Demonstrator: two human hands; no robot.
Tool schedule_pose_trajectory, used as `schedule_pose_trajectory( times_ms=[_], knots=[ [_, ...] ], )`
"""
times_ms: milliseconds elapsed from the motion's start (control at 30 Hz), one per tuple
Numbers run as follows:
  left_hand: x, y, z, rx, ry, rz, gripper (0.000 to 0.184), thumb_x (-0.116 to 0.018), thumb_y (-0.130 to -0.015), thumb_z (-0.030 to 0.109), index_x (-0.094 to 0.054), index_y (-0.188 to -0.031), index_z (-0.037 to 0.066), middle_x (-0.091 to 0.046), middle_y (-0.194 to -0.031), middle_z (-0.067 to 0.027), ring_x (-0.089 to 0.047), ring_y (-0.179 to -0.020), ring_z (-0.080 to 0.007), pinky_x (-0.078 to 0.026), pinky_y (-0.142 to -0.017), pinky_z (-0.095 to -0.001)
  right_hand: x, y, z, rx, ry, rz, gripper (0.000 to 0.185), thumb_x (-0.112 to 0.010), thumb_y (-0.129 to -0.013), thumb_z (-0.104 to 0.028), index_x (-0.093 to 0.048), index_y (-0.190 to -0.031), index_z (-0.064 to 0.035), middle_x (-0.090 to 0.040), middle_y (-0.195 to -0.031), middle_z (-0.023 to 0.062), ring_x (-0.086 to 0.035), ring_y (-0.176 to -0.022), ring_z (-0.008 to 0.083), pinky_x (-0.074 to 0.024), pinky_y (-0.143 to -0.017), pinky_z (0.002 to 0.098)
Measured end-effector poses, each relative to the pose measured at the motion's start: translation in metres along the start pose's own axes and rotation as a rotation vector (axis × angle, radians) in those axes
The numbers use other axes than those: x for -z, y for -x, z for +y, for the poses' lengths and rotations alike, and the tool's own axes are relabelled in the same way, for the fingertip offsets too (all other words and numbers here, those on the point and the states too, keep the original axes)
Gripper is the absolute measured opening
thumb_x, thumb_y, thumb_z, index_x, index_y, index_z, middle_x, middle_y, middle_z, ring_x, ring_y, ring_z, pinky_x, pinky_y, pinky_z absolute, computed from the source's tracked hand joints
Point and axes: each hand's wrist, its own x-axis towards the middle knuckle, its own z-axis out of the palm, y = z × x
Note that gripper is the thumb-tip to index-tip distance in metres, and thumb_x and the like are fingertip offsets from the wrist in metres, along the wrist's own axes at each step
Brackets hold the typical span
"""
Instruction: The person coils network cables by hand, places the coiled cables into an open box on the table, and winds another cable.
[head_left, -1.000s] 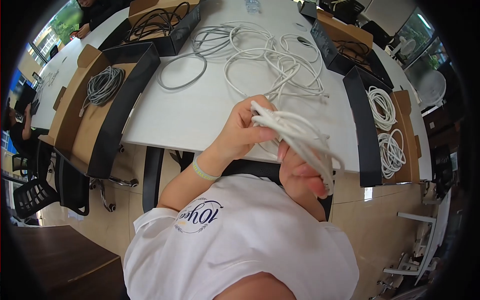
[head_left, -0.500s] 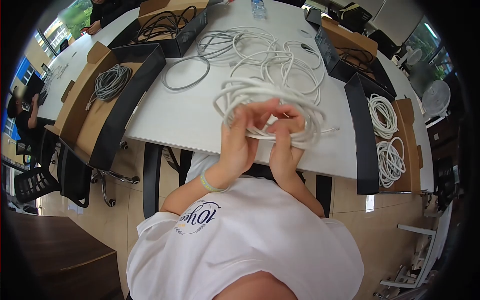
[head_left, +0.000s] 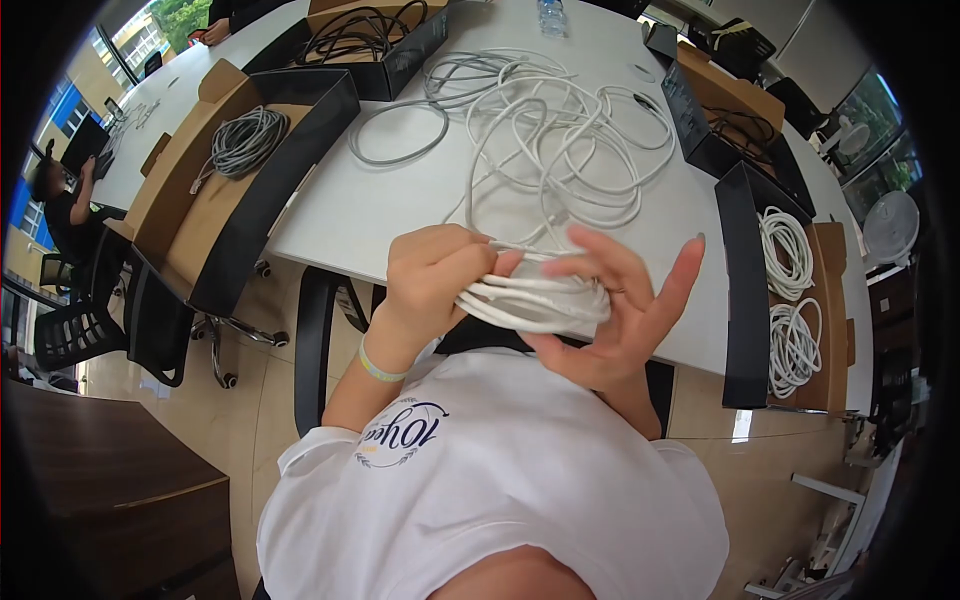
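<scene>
On my feed the left hand (head_left: pixel 437 280) has its fingers clenched round the white cable coil (head_left: pixel 535 305) at nine o'clock. Right hand (head_left: pixel 622 322) is at three, fingers splayed and released, one pointing toward one. Coil's above the counter's (head_left: pixel 390 205) six o'clock edge.

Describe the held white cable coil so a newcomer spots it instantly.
Start at the near edge of the white table, by the white T-shirt. There the left hand grips one side of the white cable coil, with the right hand at its other. Unlike the loose white cable across the table or the coils boxed at right, this one is held.
</scene>
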Motion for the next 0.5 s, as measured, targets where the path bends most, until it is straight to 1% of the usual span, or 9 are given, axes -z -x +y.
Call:
schedule_pose_trajectory(
  times_ms=[33,67,100,167,200,333,400,467,500],
  knots=[
    [0.003,-0.002,0.006,-0.004,-0.020,-0.038,0.020,-0.069,-0.071,0.005,-0.053,-0.061,-0.002,-0.048,-0.052,-0.0083,-0.054,-0.046,-0.0214,-0.052,-0.052,-0.0304,-0.001,-0.001,-0.001,0.015,-0.151,-0.024,0.097,-0.081,-0.062,-0.007,-0.018,-0.136,0.0018,-0.050,-0.121,0.0219,-0.062,-0.085,0.0213,-0.0507,-0.073,0.0300],
    [0.004,-0.004,0.008,-0.024,-0.036,-0.028,0.020,-0.069,-0.070,0.004,-0.052,-0.060,0.000,-0.046,-0.051,-0.0069,-0.052,-0.046,-0.0198,-0.053,-0.053,-0.0308,0.002,-0.004,-0.013,-0.216,-0.158,-0.042,0.076,-0.078,-0.064,-0.005,-0.038,-0.129,-0.0013,-0.062,-0.100,0.0143,-0.063,-0.068,0.0157,-0.0493,-0.063,0.0243],
    [0.005,-0.005,0.009,-0.021,-0.034,-0.028,0.020,-0.069,-0.070,0.004,-0.052,-0.060,0.000,-0.046,-0.051,-0.0069,-0.052,-0.046,-0.0198,-0.053,-0.053,-0.0308,0.006,-0.004,-0.012,-0.220,-0.157,-0.043,0.076,-0.078,-0.064,-0.005,-0.038,-0.129,-0.0013,-0.062,-0.100,0.0143,-0.063,-0.068,0.0157,-0.0493,-0.063,0.0243],
    [0.009,-0.005,0.011,-0.061,-0.066,-0.100,0.022,-0.071,-0.069,0.006,-0.052,-0.059,0.001,-0.045,-0.050,-0.0061,-0.051,-0.045,-0.0191,-0.053,-0.054,-0.0306,0.018,-0.005,-0.008,-0.132,0.160,-0.321,0.044,-0.077,-0.062,-0.008,-0.061,-0.103,-0.0050,-0.062,-0.072,0.0060,-0.058,-0.055,0.0160,-0.0442,-0.052,0.0249],
    [0.007,-0.004,0.011,-0.059,-0.064,-0.100,0.022,-0.071,-0.069,0.006,-0.052,-0.059,0.001,-0.045,-0.050,-0.0061,-0.051,-0.045,-0.0191,-0.053,-0.054,-0.0306,0.012,-0.006,-0.010,-0.158,0.137,-0.225,0.019,-0.076,-0.062,-0.010,-0.068,-0.079,-0.0081,-0.055,-0.057,0.0018,-0.049,-0.045,0.0175,-0.0349,-0.042,0.0266],
    [-0.002,-0.004,0.003,0.036,0.145,0.107,0.029,-0.079,-0.061,0.013,-0.051,-0.058,0.008,-0.048,-0.051,-0.0031,-0.048,-0.043,-0.0184,-0.054,-0.062,-0.0333,0.018,0.005,-0.006,-0.131,0.110,-0.252,0.018,-0.075,-0.064,-0.009,-0.066,-0.079,-0.0052,-0.054,-0.057,0.0026,-0.043,-0.040,0.0158,-0.0288,-0.038,0.0274],
    [-0.002,-0.001,-0.006,0.158,0.244,0.068,0.024,-0.078,-0.060,0.011,-0.054,-0.064,0.007,-0.056,-0.061,-0.0034,-0.058,-0.059,-0.0198,-0.050,-0.079,-0.0409,0.016,0.011,-0.001,-0.101,-0.319,-0.055,0.015,-0.073,-0.066,-0.005,-0.065,-0.078,-0.0020,-0.050,-0.054,0.0031,-0.040,-0.038,0.0147,-0.0256,-0.036,0.0276],
    [-0.007,0.001,-0.015,0.285,0.450,-0.004,0.019,-0.076,-0.062,0.010,-0.058,-0.069,0.005,-0.063,-0.073,-0.0061,-0.063,-0.077,-0.0234,-0.044,-0.090,-0.0459,0.012,0.010,-0.002,-0.049,-0.378,-0.065,0.012,-0.071,-0.071,-0.004,-0.062,-0.078,0.0004,-0.049,-0.054,0.0038,-0.039,-0.038,0.0145,-0.0250,-0.035,0.0274],
    [-0.010,0.002,-0.012,0.316,0.552,-0.030,0.016,-0.073,-0.065,0.009,-0.059,-0.070,0.004,-0.063,-0.074,-0.0082,-0.063,-0.078,-0.0244,-0.044,-0.090,-0.0464,0.009,0.010,-0.001,-0.015,-0.425,-0.051,0.012,-0.070,-0.073,-0.003,-0.060,-0.079,0.0006,-0.051,-0.055,0.0044,-0.041,-0.039,0.0147,-0.0270,-0.037,0.0270]
  ],
)
